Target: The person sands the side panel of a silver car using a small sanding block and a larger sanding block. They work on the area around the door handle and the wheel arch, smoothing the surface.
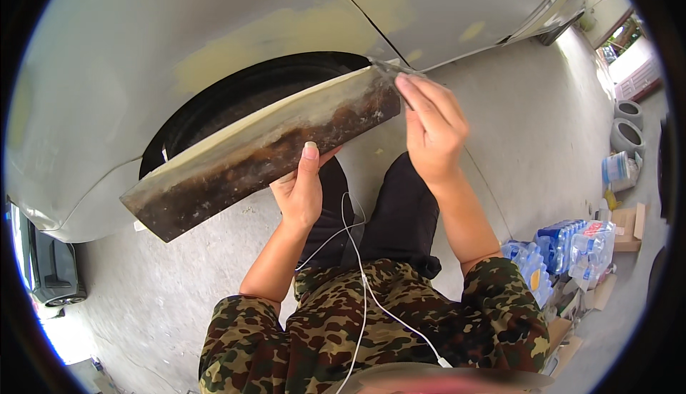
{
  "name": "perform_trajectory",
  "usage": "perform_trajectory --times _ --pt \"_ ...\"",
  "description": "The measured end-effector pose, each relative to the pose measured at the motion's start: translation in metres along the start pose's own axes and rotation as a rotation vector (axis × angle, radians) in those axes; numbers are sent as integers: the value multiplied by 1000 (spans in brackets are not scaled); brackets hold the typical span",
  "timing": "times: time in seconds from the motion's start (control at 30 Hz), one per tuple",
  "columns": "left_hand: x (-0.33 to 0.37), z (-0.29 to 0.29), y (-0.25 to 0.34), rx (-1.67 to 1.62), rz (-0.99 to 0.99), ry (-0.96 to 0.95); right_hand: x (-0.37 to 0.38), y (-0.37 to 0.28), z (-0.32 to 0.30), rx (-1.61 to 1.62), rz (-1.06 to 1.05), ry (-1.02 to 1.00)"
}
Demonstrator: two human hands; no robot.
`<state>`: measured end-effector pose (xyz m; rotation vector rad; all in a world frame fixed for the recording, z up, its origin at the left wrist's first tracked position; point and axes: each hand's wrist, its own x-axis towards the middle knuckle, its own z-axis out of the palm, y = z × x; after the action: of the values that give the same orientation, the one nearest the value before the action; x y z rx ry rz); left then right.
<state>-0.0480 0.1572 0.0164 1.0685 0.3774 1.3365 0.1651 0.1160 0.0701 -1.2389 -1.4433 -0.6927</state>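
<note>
One board (264,152) (two grips (301,192) (437,128))

Blocked along the top and upper left by car (107,72). Barred at centre by slanted board (250,165), fronting wheel arch (264,83). Passable at right of centre, over floor (529,122), as far as bottles (559,244) at lower right. Crossed at lower centre by cable (365,297).

Bottle packs (557,245) are piled near a cardboard box (628,240) at right. A dark car (56,269) is seen at the far left.
</note>
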Motion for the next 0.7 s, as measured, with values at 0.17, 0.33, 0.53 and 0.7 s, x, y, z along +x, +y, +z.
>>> perform_trajectory --times 0.17,0.33,0.53,0.7 --pt "1 -2 -8 110 -50 98 -18 -17 1 211 105 -273" --pt "3 -16 -3 69 -41 167 6 -15 -11 299 350 -73" --pt "-13 -24 1 -6 -75 123 96 -7 -7 139 191 161" --pt "-28 -35 9 31 -90 136 170 -3 25 -28 -85 431"
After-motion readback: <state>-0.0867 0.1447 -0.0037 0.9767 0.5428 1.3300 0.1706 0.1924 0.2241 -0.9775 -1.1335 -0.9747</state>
